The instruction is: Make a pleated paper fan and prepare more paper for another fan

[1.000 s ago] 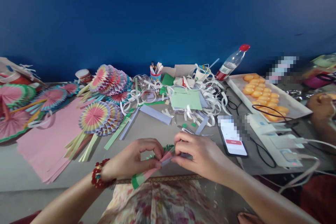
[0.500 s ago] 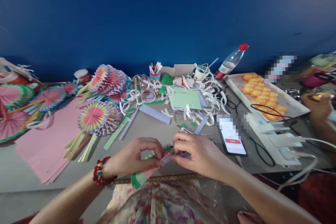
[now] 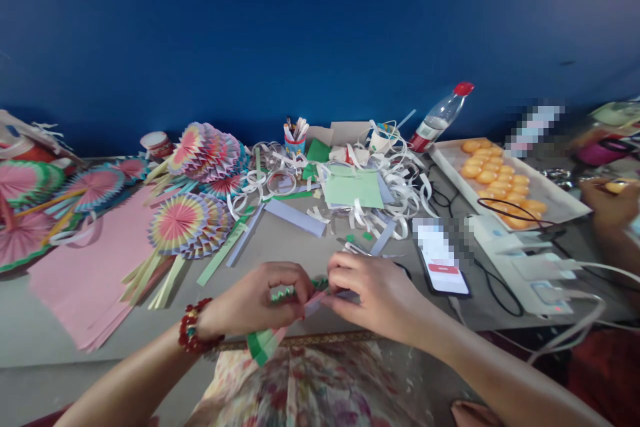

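Between my hands, low over the table's front edge, is a pleated paper fan in pink with a green rim. My left hand, with a red beaded bracelet at its wrist, pinches the folded paper between thumb and fingers. My right hand is closed, its thumb and fingertips on a pale lilac paper strip at the fan's narrow end. How far that strip runs under my right fingers is hidden. Part of the fan's green edge shows behind my left fingers.
Finished paper fans and pink sheets lie at left. Curled white strips and a light green sheet are ahead. At right are a phone, a power strip, a tray of orange pieces and another person's hand.
The fan's lower green end has shifted slightly down and left, and its pleats show at a different angle. Both my hands keep nearly the same place and grip.
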Available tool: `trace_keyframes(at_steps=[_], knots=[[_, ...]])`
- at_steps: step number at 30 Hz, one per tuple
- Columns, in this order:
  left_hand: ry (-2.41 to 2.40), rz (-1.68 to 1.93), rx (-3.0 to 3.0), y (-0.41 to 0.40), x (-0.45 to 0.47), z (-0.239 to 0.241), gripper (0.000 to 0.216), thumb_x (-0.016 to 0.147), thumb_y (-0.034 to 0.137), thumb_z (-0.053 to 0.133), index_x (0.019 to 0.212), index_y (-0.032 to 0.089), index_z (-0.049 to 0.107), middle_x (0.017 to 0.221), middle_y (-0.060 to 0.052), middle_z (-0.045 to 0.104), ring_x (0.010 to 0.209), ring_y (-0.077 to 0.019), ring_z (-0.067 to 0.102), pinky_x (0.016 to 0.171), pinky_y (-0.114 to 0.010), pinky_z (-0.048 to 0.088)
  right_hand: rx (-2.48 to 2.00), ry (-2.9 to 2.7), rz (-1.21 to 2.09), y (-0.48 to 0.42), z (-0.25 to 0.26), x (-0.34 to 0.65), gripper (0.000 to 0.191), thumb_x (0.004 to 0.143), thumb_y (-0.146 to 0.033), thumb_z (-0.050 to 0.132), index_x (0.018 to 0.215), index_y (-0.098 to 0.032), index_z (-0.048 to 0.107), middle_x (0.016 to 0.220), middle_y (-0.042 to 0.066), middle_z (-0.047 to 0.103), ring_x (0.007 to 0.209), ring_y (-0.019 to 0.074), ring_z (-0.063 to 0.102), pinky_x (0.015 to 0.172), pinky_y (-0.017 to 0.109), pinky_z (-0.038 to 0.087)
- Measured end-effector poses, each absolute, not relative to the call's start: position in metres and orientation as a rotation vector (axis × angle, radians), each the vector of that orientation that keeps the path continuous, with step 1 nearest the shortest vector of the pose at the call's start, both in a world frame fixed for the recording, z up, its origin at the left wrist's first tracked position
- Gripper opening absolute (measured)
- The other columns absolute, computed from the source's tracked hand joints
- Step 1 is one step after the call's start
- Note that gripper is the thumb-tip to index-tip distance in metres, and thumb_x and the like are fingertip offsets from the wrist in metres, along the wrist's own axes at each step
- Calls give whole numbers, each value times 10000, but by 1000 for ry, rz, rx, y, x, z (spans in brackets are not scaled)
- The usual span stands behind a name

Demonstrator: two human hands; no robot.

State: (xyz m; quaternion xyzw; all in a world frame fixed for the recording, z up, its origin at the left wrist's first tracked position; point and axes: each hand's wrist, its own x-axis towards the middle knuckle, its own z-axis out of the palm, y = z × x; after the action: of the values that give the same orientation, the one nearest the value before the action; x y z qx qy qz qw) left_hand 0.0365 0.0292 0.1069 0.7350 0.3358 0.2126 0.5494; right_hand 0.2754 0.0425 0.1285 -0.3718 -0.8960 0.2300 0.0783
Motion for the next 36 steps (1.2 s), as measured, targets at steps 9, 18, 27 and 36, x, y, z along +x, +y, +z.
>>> trace_keyframes(at_steps=[9, 18, 27, 36], knots=[[839, 547, 1673, 27, 38, 110, 95, 809, 78, 619, 820, 168, 648, 977, -45, 701, 901, -165, 653, 832, -257, 474, -1121, -2655, 701, 40, 126, 278, 140, 902, -289, 640, 795, -202, 619, 936, 10, 649, 770, 131, 624, 650, 237, 365], [848, 580, 1631, 27, 39, 108, 160, 773, 20, 598, 817, 163, 658, 990, -56, 710, 928, -176, 661, 845, -263, 482, -1125, -2595, 627, 36, 123, 277, 166, 924, -303, 638, 798, -200, 606, 956, 9, 662, 772, 138, 632, 652, 249, 372], [842, 580, 1659, 25, 38, 109, 200, 750, -14, 584, 806, 162, 660, 988, -48, 710, 930, -173, 664, 853, -264, 487, -1121, -2556, 588, 35, 116, 277, 212, 900, -326, 683, 779, -200, 563, 881, -2, 645, 748, 144, 617, 633, 251, 357], [767, 643, 1671, 25, 36, 110, 209, 757, -35, 592, 809, 160, 646, 1003, -69, 704, 976, -191, 667, 897, -292, 501, -1117, -2484, 489, 34, 114, 279, 269, 847, -347, 749, 879, -203, 524, 927, 10, 638, 710, 148, 609, 614, 250, 402]])
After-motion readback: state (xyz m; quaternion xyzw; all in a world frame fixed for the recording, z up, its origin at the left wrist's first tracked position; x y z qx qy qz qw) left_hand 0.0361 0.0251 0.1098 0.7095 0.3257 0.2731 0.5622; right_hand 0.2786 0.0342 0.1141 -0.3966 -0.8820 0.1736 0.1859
